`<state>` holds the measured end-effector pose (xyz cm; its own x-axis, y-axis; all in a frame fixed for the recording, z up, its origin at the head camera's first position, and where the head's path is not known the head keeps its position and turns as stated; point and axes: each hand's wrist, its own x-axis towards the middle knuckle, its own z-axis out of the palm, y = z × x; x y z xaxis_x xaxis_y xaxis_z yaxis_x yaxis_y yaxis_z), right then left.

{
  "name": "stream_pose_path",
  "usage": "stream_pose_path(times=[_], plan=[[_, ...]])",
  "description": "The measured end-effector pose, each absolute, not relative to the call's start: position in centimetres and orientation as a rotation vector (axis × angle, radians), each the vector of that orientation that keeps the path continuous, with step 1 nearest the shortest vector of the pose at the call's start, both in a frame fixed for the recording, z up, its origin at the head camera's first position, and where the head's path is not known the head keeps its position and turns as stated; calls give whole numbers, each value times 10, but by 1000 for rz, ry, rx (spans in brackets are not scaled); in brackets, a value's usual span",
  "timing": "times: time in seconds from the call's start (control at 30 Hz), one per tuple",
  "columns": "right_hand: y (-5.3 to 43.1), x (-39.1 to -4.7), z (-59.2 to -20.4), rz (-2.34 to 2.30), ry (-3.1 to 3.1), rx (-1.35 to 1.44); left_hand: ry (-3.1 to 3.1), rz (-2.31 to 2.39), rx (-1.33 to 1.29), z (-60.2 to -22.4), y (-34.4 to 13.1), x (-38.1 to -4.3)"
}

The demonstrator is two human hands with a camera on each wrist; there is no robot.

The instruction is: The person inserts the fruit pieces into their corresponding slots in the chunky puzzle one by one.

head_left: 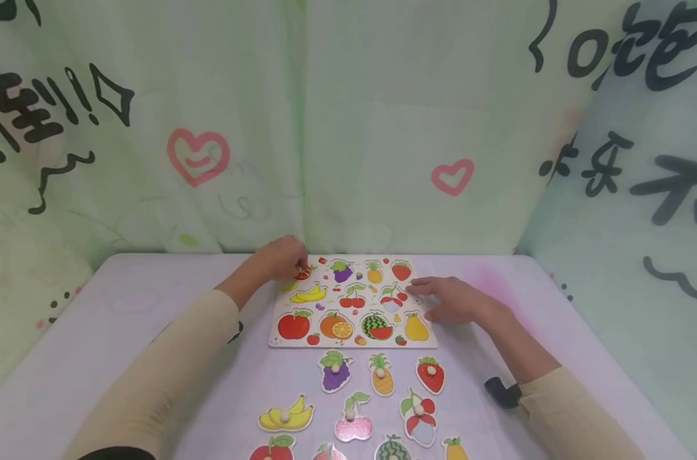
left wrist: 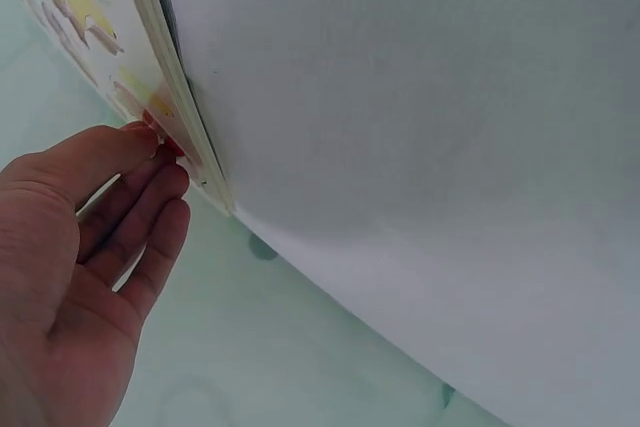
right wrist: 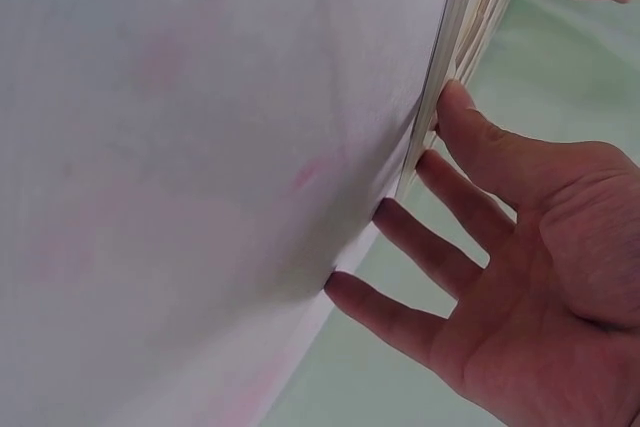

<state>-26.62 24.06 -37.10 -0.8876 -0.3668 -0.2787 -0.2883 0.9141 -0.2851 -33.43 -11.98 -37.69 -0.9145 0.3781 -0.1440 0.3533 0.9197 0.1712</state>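
A white wooden fruit puzzle board lies at the back of the table. At its far left corner my left hand pinches a red fruit puzzle piece against the board, the piece partly hidden by the fingers. In the left wrist view, the thumb and fingertips of the left hand meet over a bit of red at the board's edge. My right hand rests at the board's right side with its fingers spread. From the right wrist view, the thumb of this hand touches the board's edge and other fingertips reach the tabletop.
In front of the board lie knobbed pieces in rows: grapes, a pineapple, a strawberry, bananas, pink cherries, a red-and-white fruit, an apple, a watermelon and a pear. A curtain hangs behind.
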Motion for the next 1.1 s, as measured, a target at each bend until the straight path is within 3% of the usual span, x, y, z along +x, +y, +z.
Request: stream_pose_path(times=[1.1], plan=[[240,-261,-371,-367,2766,-456,2885,296,595,-383,-128,-324]])
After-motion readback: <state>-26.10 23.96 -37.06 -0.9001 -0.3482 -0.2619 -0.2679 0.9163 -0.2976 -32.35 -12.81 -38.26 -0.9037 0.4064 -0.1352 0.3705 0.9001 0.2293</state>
